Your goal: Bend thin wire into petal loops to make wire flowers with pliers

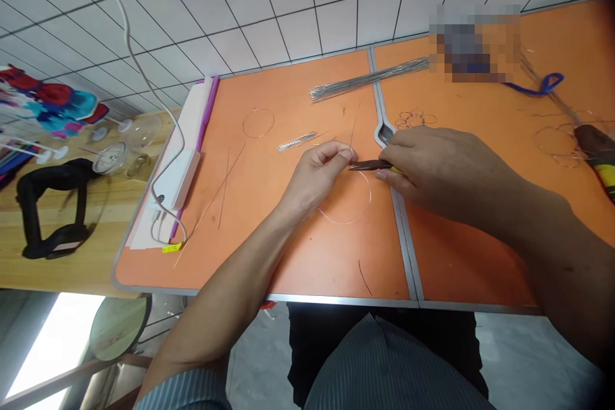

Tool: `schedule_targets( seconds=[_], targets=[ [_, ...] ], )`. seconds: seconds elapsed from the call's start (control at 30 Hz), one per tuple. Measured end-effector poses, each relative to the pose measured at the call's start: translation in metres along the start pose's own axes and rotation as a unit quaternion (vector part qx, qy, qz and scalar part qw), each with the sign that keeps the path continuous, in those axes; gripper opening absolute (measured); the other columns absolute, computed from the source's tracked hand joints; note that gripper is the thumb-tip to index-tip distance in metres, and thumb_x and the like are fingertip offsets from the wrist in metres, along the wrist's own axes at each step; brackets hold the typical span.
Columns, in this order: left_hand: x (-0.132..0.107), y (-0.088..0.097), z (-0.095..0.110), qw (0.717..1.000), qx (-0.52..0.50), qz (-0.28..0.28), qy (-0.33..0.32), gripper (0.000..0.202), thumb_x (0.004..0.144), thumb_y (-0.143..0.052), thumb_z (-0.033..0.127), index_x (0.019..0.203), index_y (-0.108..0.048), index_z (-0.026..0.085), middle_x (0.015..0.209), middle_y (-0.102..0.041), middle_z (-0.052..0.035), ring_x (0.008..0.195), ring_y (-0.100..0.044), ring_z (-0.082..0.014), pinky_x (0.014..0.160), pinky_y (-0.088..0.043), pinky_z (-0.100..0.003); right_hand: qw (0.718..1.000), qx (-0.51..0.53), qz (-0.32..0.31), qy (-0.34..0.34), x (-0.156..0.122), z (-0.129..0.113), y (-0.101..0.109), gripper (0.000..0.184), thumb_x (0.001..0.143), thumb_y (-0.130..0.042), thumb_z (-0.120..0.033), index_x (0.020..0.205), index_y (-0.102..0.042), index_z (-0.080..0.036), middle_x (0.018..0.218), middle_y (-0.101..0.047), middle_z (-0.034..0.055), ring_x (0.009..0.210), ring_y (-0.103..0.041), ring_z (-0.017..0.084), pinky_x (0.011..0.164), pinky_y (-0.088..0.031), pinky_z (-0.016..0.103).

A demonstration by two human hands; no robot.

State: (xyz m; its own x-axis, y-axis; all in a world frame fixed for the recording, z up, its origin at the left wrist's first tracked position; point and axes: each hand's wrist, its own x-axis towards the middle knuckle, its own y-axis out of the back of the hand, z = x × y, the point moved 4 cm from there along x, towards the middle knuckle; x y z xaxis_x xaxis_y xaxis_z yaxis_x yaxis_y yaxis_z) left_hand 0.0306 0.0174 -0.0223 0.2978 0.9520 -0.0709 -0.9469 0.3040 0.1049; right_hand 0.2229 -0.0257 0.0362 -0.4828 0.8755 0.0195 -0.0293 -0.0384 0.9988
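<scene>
My left hand (323, 170) is closed, its thumb and forefinger pinching a thin wire bent into a loop (370, 189). The loop hangs below the fingers over the orange table. From the right, my right hand (427, 157) grips a pair of pliers (368, 165) with dark jaws and a bit of yellow on the handle. The jaw tips meet the wire right beside my left fingertips. Whether the jaws are fully closed on the wire is too small to tell.
A bundle of long wires (355, 82) lies at the back, with short wire pieces (296, 141) nearer. One wire ring (258, 123) is at left, several small rings (416, 118) at right. A brown-and-yellow tool (596, 154) sits far right. A white power strip (177, 182) lies left.
</scene>
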Motion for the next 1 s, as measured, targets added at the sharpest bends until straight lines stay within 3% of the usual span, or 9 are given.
schedule_targets(
  seconds=[0.47,0.63,0.83,1.0],
  targets=[
    [-0.0006,0.0009,-0.0005,1.000,-0.005,-0.002,-0.003,0.021,0.098,-0.070,0.034,0.082,-0.072,0.022,0.082,-0.066,-0.0023,0.083,-0.061,-0.0165,0.066,-0.042,-0.028,0.995,-0.055,0.070,0.035,-0.0007,-0.0063,-0.0040,0.025,0.110,-0.062,-0.025,0.095,-0.078,-0.014,0.089,-0.071,0.0127,0.081,-0.058,0.025,0.068,-0.019,0.038],
    [-0.0001,0.0008,-0.0016,1.000,-0.014,-0.009,-0.004,0.020,0.099,-0.070,0.032,0.082,-0.073,0.021,0.083,-0.066,-0.0019,0.084,-0.061,-0.0161,0.069,-0.043,-0.027,0.994,-0.065,0.083,0.043,0.0002,-0.0052,-0.0061,0.034,0.113,-0.054,-0.025,0.091,-0.077,-0.015,0.086,-0.070,0.0128,0.078,-0.055,0.024,0.068,-0.018,0.038],
    [-0.0002,0.0012,-0.0031,1.000,-0.003,-0.008,0.009,0.022,0.100,-0.070,0.035,0.083,-0.072,0.021,0.079,-0.063,-0.0005,0.072,-0.053,-0.0144,0.063,-0.038,-0.028,0.991,-0.074,0.096,0.064,0.0010,-0.0059,-0.0075,0.036,0.112,-0.049,-0.019,0.088,-0.076,-0.016,0.084,-0.068,0.0125,0.076,-0.050,0.023,0.067,-0.017,0.037],
    [0.0001,0.0015,-0.0020,1.000,-0.006,-0.011,-0.003,0.022,0.099,-0.070,0.034,0.082,-0.072,0.021,0.084,-0.065,-0.0014,0.087,-0.062,-0.0167,0.072,-0.046,-0.028,0.990,-0.083,0.096,0.066,0.0012,-0.0063,-0.0085,0.037,0.112,-0.049,-0.020,0.086,-0.074,-0.016,0.083,-0.066,0.0113,0.072,-0.045,0.022,0.067,-0.015,0.037]
  ],
)
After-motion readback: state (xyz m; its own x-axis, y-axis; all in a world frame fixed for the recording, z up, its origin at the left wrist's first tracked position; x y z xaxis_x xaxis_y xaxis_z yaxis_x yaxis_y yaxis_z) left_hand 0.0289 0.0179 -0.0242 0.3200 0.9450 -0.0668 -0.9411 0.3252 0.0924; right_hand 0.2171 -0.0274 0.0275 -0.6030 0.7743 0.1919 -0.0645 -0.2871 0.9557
